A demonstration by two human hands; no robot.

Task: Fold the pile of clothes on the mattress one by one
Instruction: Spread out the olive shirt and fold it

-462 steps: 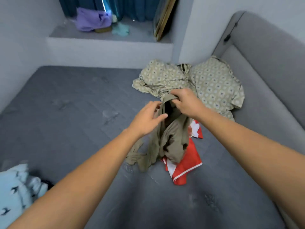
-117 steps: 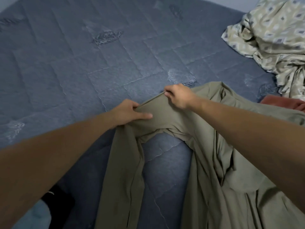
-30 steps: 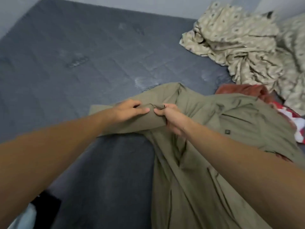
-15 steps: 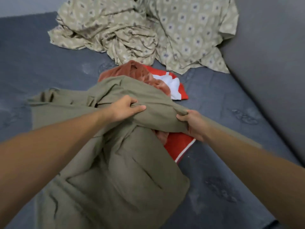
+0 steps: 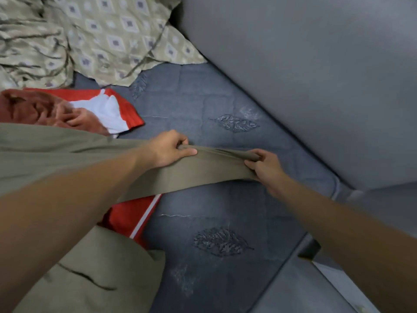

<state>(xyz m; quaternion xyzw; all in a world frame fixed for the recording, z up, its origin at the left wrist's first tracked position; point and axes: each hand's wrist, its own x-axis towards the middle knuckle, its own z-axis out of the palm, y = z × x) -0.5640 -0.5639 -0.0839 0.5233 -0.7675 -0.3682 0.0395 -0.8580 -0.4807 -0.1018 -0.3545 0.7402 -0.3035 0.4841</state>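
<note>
While the left hand (image 5: 168,150) and right hand (image 5: 262,164) each pinched one sleeve of the olive shirt (image 5: 45,154), stretched taut just above the mattress (image 5: 214,199), the cloth looked light, soft and limp, best gripped at cuff and seam.

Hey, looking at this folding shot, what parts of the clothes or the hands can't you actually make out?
All in the head view:
- Olive garment: its left part is cut off by the frame edge, its middle hidden by the left forearm.
- Red and white garment: mostly covered by the olive garment.
- Right hand fingers: their tips are tucked behind the sleeve end.
- Patterned cloth: cut off at the top and left edges.
</note>
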